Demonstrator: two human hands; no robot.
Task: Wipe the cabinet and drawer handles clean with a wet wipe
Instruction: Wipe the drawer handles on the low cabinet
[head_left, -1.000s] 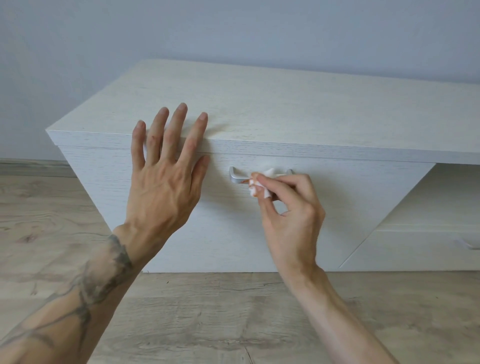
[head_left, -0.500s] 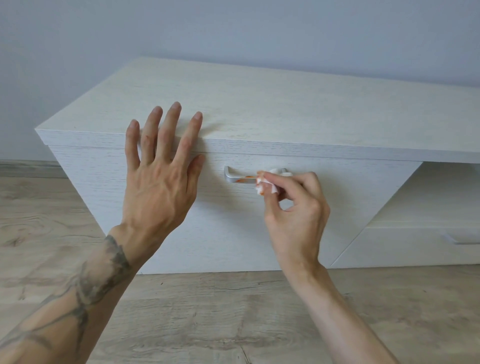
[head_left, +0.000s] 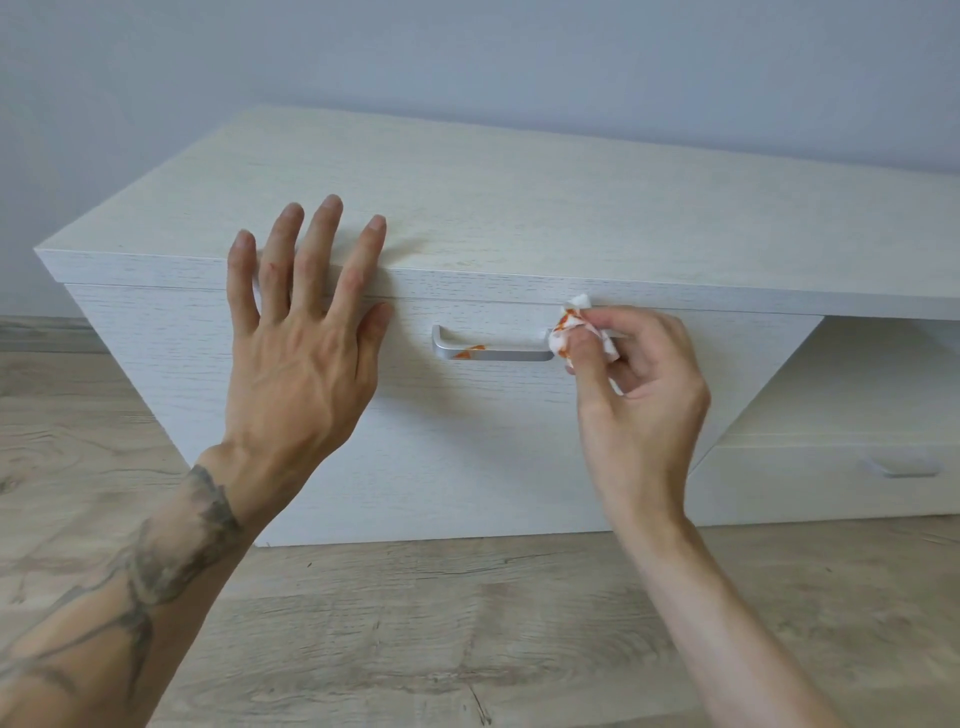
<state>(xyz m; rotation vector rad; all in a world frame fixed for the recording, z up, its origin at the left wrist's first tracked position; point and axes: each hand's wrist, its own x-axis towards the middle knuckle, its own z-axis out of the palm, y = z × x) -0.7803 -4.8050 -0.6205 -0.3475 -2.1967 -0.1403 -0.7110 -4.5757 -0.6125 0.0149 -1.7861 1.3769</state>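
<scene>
A silver bar handle sits on the front of a white wood-grain cabinet; an orange smear shows near its left end. My right hand pinches a crumpled white wet wipe, stained orange, at the handle's right end. My left hand lies flat with fingers spread against the cabinet's front and top edge, left of the handle, holding nothing.
To the right the cabinet has an open niche above a low drawer with a second silver handle. A light wood-plank floor runs below; a pale grey wall stands behind.
My right hand slid the wipe rightward along the handle, from its middle to its right end. The wipe picked up orange stain, and more of the handle is exposed. The left hand stayed put.
</scene>
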